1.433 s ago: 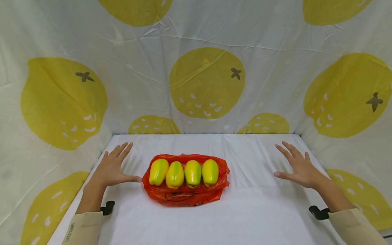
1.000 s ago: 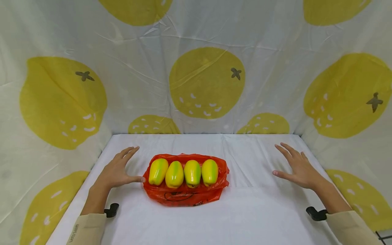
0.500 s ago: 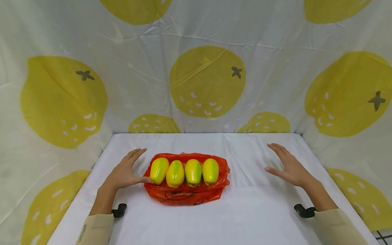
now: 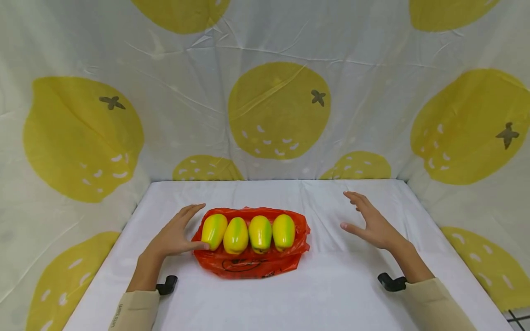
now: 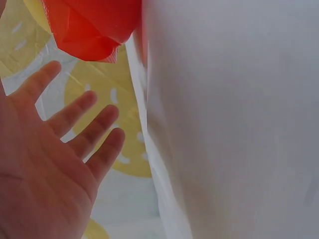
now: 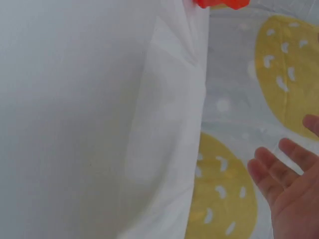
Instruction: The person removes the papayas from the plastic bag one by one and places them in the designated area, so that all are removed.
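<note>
We hold our left hand (image 4: 173,238) spread just beside four yellow-green fruits (image 4: 260,235), lined up on a red plastic bag (image 4: 248,266) on the table (image 4: 331,289); our right hand (image 4: 376,229), also spread, is well apart.

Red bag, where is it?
In the head view, the bag lies on the table, just left of centre, under four fruits and nearer the left hand.

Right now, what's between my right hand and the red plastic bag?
Nothing but white cloth, lightly creased: in the head view, the stretch between your right hand and the red plastic bag is bare.
</note>
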